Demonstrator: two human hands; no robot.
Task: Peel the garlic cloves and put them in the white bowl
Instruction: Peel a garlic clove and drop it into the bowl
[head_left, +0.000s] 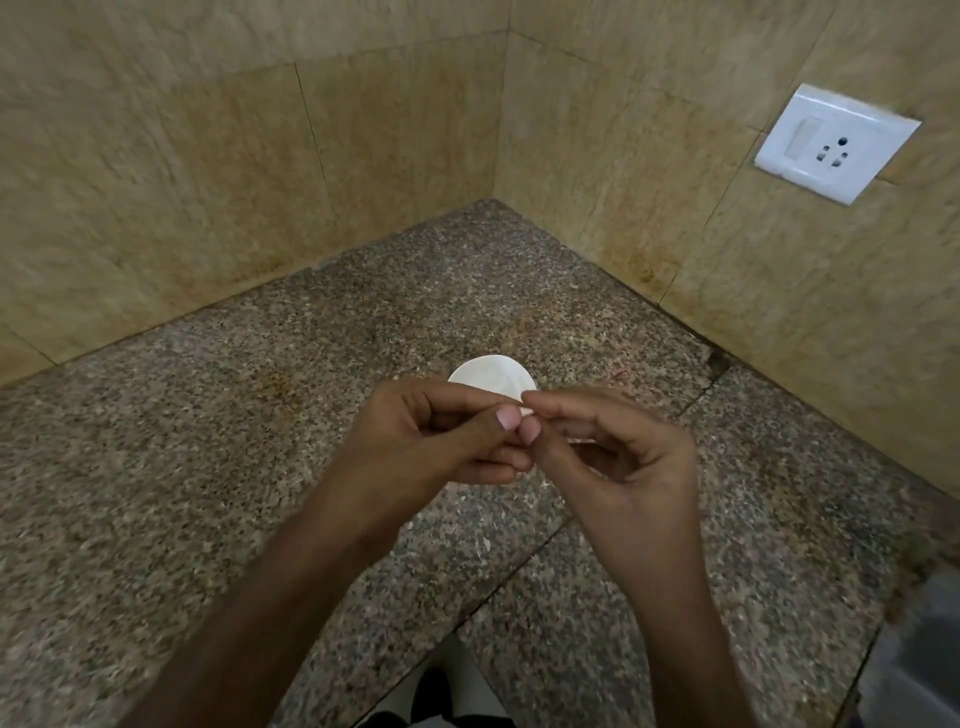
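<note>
Above the granite counter my left hand (447, 436) and my right hand (613, 447) meet fingertip to fingertip. Between them they pinch a small pale garlic clove (525, 411), of which only a sliver shows. Just behind my fingers stands the white bowl (491, 375); my hands hide its near half and I cannot see inside it. A few pale flakes of garlic skin (530, 496) lie on the counter below my hands.
The speckled granite counter (260, 441) runs into a corner of beige tiled walls (208, 182). A white wall socket (836, 143) sits on the right wall. The counter's front edge has a notch near my body at the bottom.
</note>
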